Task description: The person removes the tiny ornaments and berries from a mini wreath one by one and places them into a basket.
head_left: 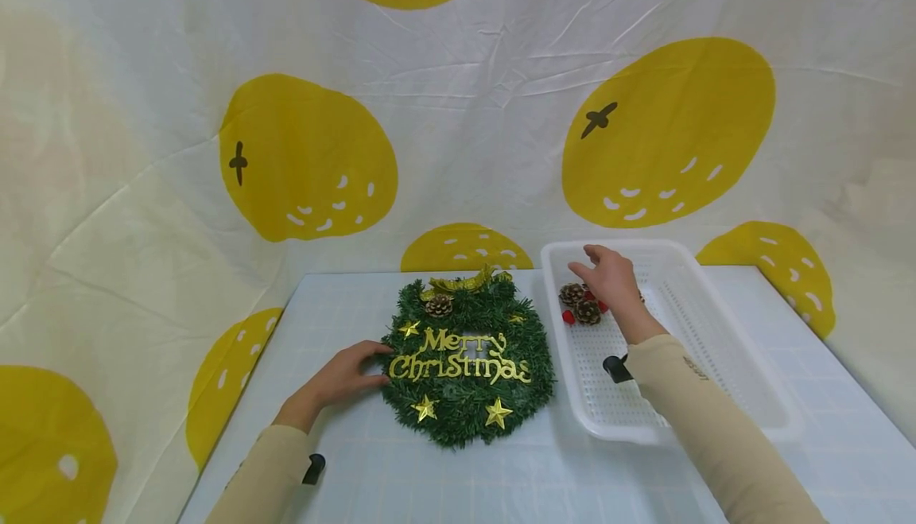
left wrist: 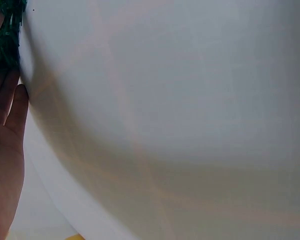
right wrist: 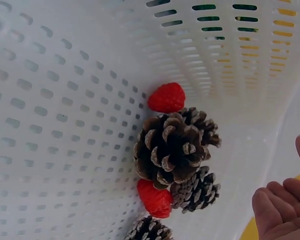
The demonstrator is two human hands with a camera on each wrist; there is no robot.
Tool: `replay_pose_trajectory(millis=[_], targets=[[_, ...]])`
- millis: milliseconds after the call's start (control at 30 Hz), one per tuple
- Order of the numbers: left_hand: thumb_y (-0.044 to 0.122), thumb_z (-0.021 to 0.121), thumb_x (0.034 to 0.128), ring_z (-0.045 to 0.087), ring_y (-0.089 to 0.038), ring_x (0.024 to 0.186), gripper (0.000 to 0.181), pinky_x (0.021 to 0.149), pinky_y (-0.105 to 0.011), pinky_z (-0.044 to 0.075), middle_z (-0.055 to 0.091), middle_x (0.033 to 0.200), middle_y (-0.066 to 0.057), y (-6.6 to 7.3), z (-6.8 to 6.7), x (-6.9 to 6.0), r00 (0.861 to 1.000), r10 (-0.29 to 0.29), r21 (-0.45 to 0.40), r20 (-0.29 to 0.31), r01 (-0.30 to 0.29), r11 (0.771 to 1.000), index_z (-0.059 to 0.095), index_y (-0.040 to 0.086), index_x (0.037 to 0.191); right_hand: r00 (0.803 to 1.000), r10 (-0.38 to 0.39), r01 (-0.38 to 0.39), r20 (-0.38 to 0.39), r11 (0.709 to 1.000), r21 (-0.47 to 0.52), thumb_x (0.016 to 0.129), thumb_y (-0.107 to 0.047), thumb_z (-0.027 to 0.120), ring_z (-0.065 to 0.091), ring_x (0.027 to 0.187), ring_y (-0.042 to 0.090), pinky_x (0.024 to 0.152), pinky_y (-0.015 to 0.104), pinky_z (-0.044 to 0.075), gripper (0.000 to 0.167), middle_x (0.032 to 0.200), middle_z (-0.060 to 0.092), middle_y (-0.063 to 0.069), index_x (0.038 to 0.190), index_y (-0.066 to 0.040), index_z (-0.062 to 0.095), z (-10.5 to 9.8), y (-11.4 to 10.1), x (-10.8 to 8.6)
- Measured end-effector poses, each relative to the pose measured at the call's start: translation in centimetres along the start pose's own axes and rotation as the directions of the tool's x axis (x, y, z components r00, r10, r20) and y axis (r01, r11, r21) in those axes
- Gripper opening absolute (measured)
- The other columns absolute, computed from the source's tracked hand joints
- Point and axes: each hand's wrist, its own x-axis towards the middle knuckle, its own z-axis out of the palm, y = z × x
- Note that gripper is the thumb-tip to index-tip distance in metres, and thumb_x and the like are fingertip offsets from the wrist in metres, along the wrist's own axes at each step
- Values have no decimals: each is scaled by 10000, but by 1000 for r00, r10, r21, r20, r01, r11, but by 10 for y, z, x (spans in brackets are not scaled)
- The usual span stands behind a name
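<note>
A green Christmas wreath [head_left: 458, 428] lies on the table, with gold "Merry Christmas" lettering [head_left: 458, 366], gold stars [head_left: 498, 413], a pine cone [head_left: 439, 306] and a gold bow [head_left: 458, 283]. At its left edge, my left hand [head_left: 347, 373] touches the greenery with thumb and fingers apart; the left wrist view catches only part of this. My right hand [head_left: 613, 279], fingers loosely bent and holding nothing, hovers over the white basket [head_left: 673, 254]. Below it, pine cones [right wrist: 169, 150] and red berry-like pieces [right wrist: 167, 98] lie against the basket wall, partly hidden by the hand in the head view.
The basket's raised rim stands close to the wreath's right side. A pale checked cloth [head_left: 343, 468] covers the table. Behind and at the sides hangs a white curtain [head_left: 487, 150] with large yellow fruit shapes.
</note>
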Motion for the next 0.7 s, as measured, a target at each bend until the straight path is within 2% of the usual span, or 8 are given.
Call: replay_pose_trajectory(millis=[433, 700], targets=[[330, 740, 879, 508, -351, 1256, 519, 1066, -525, 389, 586, 1311, -118, 1, 0, 0, 1000, 1, -1, -1, -1, 1000, 593, 74, 1306, 1000, 8, -8, -2, 1000, 21, 984, -319, 584, 457, 1276, 424, 1025, 549, 423, 617, 1432, 465, 250, 1454, 40, 406, 0, -3, 1], [331, 735, 884, 501, -348, 1264, 508, 1071, -527, 381, 581, 1316, -112, 0, 1, 0, 1000, -4, -11, -5, 4, 1000, 592, 89, 1308, 999, -31, 32, -18, 999, 29, 983, -322, 589, 475, 1264, 429, 1030, 547, 419, 608, 1414, 484, 253, 1441, 43, 426, -1, -9, 3]])
